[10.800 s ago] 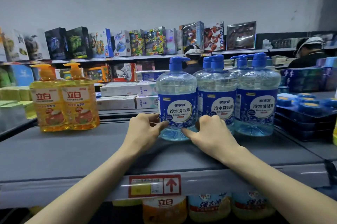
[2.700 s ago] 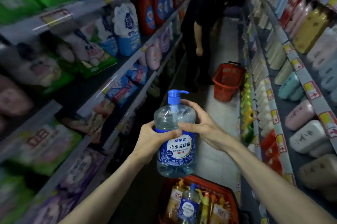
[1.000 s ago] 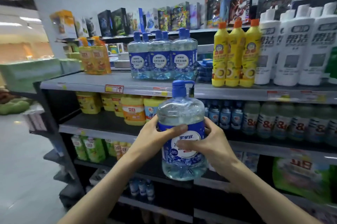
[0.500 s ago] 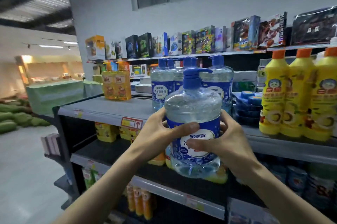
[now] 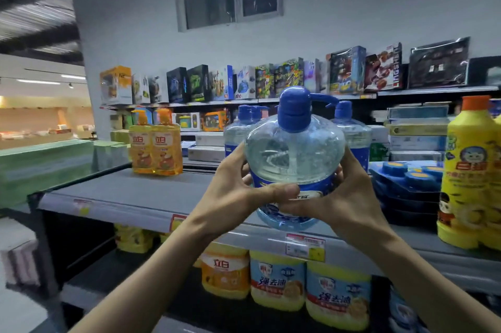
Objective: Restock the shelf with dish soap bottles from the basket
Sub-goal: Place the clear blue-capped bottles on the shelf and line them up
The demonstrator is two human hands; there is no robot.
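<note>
A round clear dish soap bottle (image 5: 294, 154) with a blue pump and blue label is held up in front of me, above the front edge of the grey top shelf (image 5: 141, 197). My left hand (image 5: 238, 194) grips its left side and my right hand (image 5: 344, 197) grips its right side, thumbs across the label. Several matching clear bottles (image 5: 235, 132) stand on the shelf behind it, partly hidden. The basket is out of view.
Two orange soap bottles (image 5: 156, 143) stand at the shelf's back left. Blue packs (image 5: 406, 178) and tall yellow bottles (image 5: 471, 175) sit at the right. Yellow jugs (image 5: 279, 281) fill the shelf below. Toy boxes (image 5: 244, 83) line a far shelf.
I have stepped closer and both hands have raised the bottle, so it now hangs at top shelf height in front of the matching bottles.
</note>
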